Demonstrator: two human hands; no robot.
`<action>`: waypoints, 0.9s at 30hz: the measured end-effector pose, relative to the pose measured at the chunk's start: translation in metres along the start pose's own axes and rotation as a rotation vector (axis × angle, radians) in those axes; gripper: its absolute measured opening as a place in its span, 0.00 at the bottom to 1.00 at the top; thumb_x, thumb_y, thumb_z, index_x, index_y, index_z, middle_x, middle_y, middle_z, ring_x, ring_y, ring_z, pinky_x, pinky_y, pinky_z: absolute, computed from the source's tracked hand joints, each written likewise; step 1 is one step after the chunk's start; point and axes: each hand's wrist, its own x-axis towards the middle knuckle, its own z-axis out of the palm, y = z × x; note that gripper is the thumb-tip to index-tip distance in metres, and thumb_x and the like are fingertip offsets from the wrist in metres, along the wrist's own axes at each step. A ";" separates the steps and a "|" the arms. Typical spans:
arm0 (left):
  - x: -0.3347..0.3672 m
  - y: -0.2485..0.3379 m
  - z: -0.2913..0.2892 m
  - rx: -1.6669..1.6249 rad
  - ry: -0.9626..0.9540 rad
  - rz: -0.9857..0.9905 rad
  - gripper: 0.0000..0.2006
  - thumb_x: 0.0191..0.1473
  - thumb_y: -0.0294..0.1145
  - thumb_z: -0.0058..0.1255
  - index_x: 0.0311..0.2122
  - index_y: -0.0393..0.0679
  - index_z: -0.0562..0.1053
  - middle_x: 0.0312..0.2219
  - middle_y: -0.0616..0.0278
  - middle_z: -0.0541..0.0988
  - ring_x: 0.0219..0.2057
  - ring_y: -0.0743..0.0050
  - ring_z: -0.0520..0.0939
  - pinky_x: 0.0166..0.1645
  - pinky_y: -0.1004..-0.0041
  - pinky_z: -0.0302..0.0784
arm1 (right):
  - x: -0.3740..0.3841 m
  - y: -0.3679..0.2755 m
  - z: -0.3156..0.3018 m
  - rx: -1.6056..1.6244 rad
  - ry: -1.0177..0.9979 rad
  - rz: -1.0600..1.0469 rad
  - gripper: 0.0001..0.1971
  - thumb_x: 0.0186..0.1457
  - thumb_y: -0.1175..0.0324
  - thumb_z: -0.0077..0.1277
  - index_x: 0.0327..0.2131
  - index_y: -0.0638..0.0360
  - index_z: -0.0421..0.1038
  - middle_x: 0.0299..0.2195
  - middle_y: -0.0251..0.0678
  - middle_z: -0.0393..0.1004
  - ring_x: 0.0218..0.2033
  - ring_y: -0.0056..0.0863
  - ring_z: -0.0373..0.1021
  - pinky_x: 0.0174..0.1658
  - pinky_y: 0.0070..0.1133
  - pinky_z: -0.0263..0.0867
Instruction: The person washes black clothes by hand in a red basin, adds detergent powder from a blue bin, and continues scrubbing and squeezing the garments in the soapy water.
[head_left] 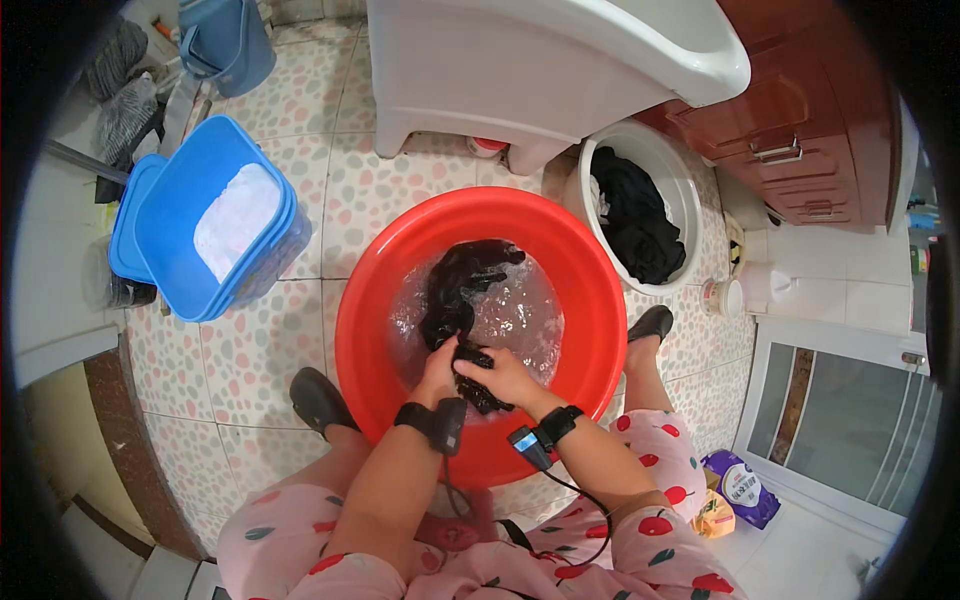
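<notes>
A large red basin [590, 300] with sudsy water [525, 315] stands on the floor between my legs. In it lies a wet black cloth garment [455, 290], one end stretched toward the far side of the water. My left hand [438, 372] is closed on the near part of the garment. Close beside it, my right hand [498, 375] also grips the bunched cloth, thumb on top. A short piece of the garment hangs below the hands toward the basin's near wall. Dark bands with small devices are on both wrists.
A blue bucket [165, 225] holding white powder stands at left, its lid beside it. At right, a white tub [690, 200] holds black clothes [640, 220]. Beyond the basin is a white sink stand [470, 70]. A purple package [742, 490] lies near my right leg.
</notes>
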 end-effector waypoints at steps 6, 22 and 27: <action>0.012 -0.006 -0.006 -0.042 0.157 0.054 0.16 0.54 0.40 0.48 0.43 0.41 0.70 0.37 0.58 0.75 0.35 0.63 0.77 0.38 0.65 0.75 | 0.018 -0.009 0.014 -0.434 0.338 0.006 0.25 0.52 0.45 0.46 0.34 0.61 0.75 0.25 0.49 0.75 0.28 0.44 0.72 0.35 0.30 0.67; 0.018 -0.036 -0.030 0.267 0.222 -0.153 0.28 0.55 0.56 0.40 0.48 0.39 0.67 0.32 0.59 0.73 0.32 0.68 0.69 0.34 0.71 0.65 | 0.031 0.081 0.019 -1.002 0.142 -0.438 0.38 0.42 0.68 0.55 0.59 0.52 0.50 0.57 0.54 0.49 0.55 0.52 0.51 0.55 0.42 0.51; 0.024 -0.009 -0.043 0.325 0.306 0.032 0.24 0.46 0.53 0.54 0.36 0.39 0.70 0.18 0.67 0.67 0.18 0.75 0.62 0.25 0.75 0.62 | 0.025 0.056 0.035 -0.590 0.044 0.040 0.38 0.44 0.77 0.50 0.59 0.47 0.48 0.55 0.52 0.54 0.50 0.52 0.59 0.50 0.34 0.60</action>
